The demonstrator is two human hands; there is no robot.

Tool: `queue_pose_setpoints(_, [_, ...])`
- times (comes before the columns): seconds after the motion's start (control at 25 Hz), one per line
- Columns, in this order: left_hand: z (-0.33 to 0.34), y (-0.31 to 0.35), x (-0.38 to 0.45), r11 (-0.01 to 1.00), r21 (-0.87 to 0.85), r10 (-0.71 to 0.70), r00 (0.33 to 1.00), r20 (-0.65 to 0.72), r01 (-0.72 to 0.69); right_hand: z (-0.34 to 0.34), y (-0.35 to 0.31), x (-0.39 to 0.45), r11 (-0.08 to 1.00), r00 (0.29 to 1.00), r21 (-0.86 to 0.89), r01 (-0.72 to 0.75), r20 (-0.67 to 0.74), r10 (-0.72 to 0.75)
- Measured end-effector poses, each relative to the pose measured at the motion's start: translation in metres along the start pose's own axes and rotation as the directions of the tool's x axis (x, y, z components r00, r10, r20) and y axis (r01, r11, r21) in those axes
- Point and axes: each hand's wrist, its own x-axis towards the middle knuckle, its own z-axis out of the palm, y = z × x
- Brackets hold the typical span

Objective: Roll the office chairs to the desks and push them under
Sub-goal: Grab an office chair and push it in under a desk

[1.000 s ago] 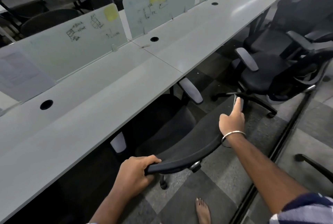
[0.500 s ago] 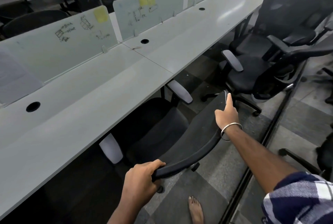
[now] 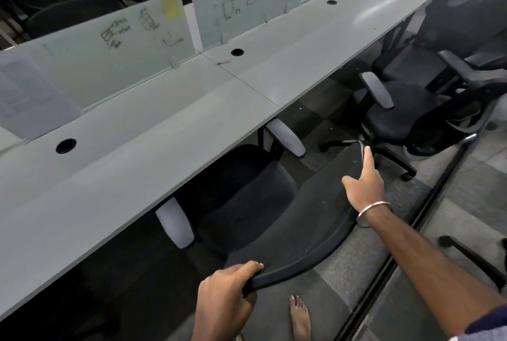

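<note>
Compared with a second ago, the chair (image 3: 247,203) sits deeper under the worktop (image 3: 153,148): its front seat part is now hidden below the worktop edge, and both grey armrests stand close to that edge. The left hand (image 3: 225,299) has kept its place at the near left end of the backrest top, with the fingers curled over the rim and gripping it. The right hand (image 3: 365,190) lies on the far right end of the same rim; the index finger is stretched along it and the thumb is spread to the left, so it presses more than it grips. The backrest is between the two hands, tilted towards the worktop. To the right of the chair there is bare floor, then a second chair (image 3: 406,118) standing out from the worktop, well apart. A bare foot (image 3: 300,318) stands just behind the backrest.
</note>
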Motion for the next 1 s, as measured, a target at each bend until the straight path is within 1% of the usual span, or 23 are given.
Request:
queue_pose_setpoints(0.08, [0.004,0.004,0.000,0.997,-0.069,-0.038,0.999,0.012,0.039,0.002,-0.002,0.009,0.998,0.999,-0.048,0.031,0.017,-0.030])
queue_pose_setpoints(0.16, [0.004,0.004,0.004,0.994,-0.096,-0.057,0.998,0.016,0.059,0.008,-0.010,0.019,0.997,0.997,-0.031,0.072,0.043,-0.071])
queue_pose_setpoints(0.32, [0.000,-0.002,0.025,0.999,0.003,0.038,0.999,-0.025,-0.038,0.030,-0.043,0.046,0.992,0.987,0.046,0.121,0.098,-0.125])
queue_pose_setpoints(0.44, [-0.007,-0.013,0.036,1.000,0.022,0.020,0.997,-0.077,-0.019,0.054,-0.070,0.057,0.991,0.981,0.057,0.121,0.144,-0.129])
queue_pose_setpoints(0.56, [-0.022,-0.033,0.041,0.997,0.012,-0.081,0.992,-0.101,0.083,0.083,-0.095,0.052,0.982,0.971,0.141,0.123,0.188,-0.149])
queue_pose_setpoints(0.64, [-0.039,-0.056,0.037,0.983,0.002,-0.181,0.976,-0.118,0.183,0.103,-0.107,0.036,0.972,0.962,0.200,0.124,0.218,-0.167])
queue_pose_setpoints(0.76, [-0.076,-0.098,0.036,0.947,0.061,-0.308,0.945,-0.109,0.315,0.131,-0.120,0.010,0.947,0.928,0.273,0.171,0.277,-0.248])
queue_pose_setpoints(0.88, [-0.112,-0.133,0.044,0.903,0.142,-0.397,0.914,-0.080,0.405,0.154,-0.125,-0.007,0.950,0.886,0.224,0.217,0.364,-0.288])
queue_pose_setpoints(1.0, [-0.132,-0.160,0.051,0.894,0.147,-0.416,0.906,-0.082,0.424,0.163,-0.132,-0.012,0.933,0.853,0.069,0.352,0.386,-0.351])
